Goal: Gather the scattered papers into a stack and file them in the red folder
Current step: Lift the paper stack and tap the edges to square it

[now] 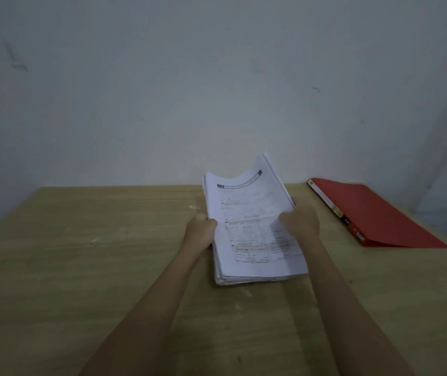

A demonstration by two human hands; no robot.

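Head view: my two hands grip one stack.
Left hand [200,231]: clasping paper stack [254,229] at 9 o'clock.
Right hand [299,222]: clasping it at 3 o'clock.
Red folder [374,213]: closed on table [81,253], at 2 o'clock.

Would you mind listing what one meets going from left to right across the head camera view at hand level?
Bare wooden table → left hand → stack of papers → right hand → red folder, closed and lying flat.

Head view: forward-down over table [81,253], wall behind.
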